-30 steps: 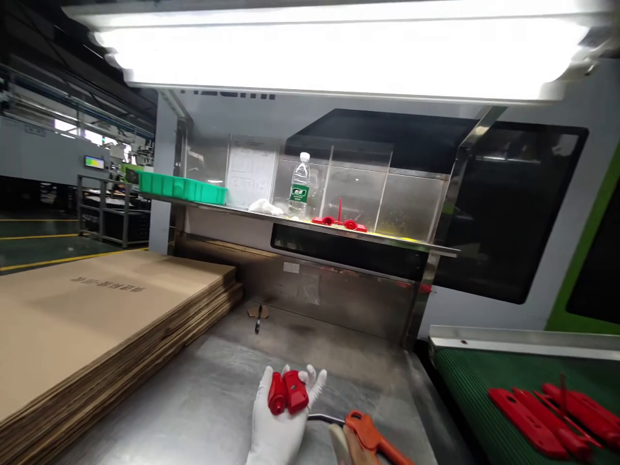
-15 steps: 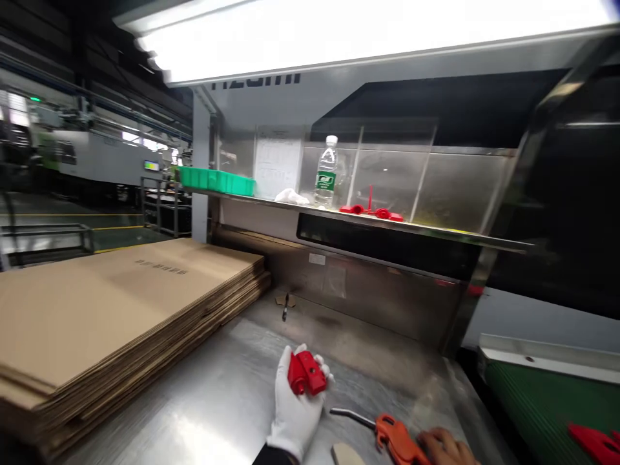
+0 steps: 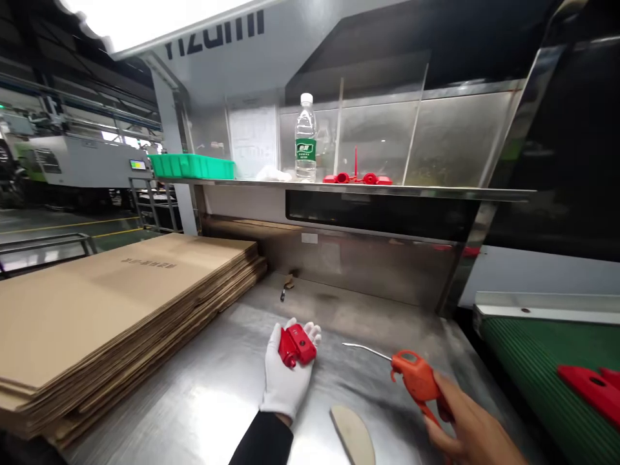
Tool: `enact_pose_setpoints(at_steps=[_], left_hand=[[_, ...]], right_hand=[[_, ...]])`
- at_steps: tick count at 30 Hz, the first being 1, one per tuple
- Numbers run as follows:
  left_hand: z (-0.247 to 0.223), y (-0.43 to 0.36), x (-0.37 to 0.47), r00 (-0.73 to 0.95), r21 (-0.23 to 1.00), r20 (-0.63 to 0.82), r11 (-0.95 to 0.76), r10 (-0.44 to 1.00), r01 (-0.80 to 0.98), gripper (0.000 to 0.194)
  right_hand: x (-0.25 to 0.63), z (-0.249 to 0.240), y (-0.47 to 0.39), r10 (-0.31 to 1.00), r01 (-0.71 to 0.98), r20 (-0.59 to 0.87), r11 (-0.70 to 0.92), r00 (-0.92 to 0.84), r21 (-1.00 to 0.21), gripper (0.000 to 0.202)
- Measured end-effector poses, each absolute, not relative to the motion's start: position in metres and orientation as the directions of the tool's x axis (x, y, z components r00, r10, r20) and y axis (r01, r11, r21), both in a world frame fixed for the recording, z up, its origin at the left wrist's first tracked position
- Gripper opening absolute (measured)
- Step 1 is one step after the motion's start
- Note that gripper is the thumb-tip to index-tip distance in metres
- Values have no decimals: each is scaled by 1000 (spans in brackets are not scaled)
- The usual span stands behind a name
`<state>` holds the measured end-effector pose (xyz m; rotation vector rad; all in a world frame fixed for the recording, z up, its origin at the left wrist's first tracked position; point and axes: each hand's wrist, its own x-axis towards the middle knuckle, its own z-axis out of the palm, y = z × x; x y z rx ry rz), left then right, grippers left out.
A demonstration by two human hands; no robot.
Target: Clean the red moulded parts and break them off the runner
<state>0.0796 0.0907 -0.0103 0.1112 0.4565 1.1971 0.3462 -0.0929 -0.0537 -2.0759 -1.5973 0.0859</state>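
In the head view, my left hand (image 3: 285, 384) wears a white glove and is turned palm up. Its fingers curl around a red plastic part (image 3: 301, 343), a blocky piece with a round hole beside a piece with a short nozzle-like end. I cannot tell whether these are one piece or two. My right hand (image 3: 460, 413), bare, grips the handle of an orange air blow gun (image 3: 416, 374). The gun's thin bent metal tube points left toward the red part, with a gap between them. A flat beige rounded piece (image 3: 352, 434) lies on the metal table between my arms.
A tall cardboard stack (image 3: 121, 297) covers the left side. The metal shelf (image 3: 436, 192) carries a green tray (image 3: 191, 166), a water bottle (image 3: 305, 142) and red parts (image 3: 357, 179). At right runs a green conveyor (image 3: 527, 342) with red pieces (image 3: 593, 391).
My right hand has come further into view and raised the air blow gun. My left hand still holds the red part, slightly higher in view. The camera view has tilted down.
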Motion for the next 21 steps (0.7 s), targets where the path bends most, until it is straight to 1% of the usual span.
enact_pose_setpoints(at_steps=[2, 4, 8, 10, 13, 17, 18, 19, 20, 21], left_hand=[[-11, 92, 79, 267, 340, -275, 353, 924, -872, 49], [-12, 92, 79, 254, 370, -267, 342, 930, -864, 50], [-12, 90, 78, 234, 456, -234, 320, 943, -831, 50], [-11, 88, 77, 236, 502, -211, 313, 948, -807, 50], [-10, 87, 77, 261, 574, -174, 313, 949, -756, 53], [-8, 83, 79, 373, 683, -136, 359, 918, -636, 54], [-6, 82, 79, 403, 713, -125, 364, 907, -599, 55], [-3, 82, 78, 433, 735, -112, 368, 894, -569, 55], [0, 83, 77, 429, 785, -84, 325, 899, -527, 54], [3, 85, 76, 397, 809, -59, 277, 916, -519, 51]], right_hand=[[347, -57, -92, 926, 892, 261, -141, 272, -429, 57], [347, -63, -91, 933, 915, 287, -90, 216, -394, 58], [344, -75, -88, 869, 969, 480, 2, 120, -247, 58], [342, -80, -86, 856, 975, 509, 32, 88, -222, 59], [339, -81, -83, 868, 963, 491, 65, 76, -263, 61], [333, -64, -82, 910, 902, 373, -3, 181, -431, 65], [330, -57, -83, 903, 891, 372, -25, 214, -453, 65], [328, -50, -84, 903, 890, 367, -37, 225, -454, 66], [326, -44, -85, 892, 891, 374, -67, 255, -448, 68], [324, -38, -85, 884, 891, 370, -104, 286, -441, 66]])
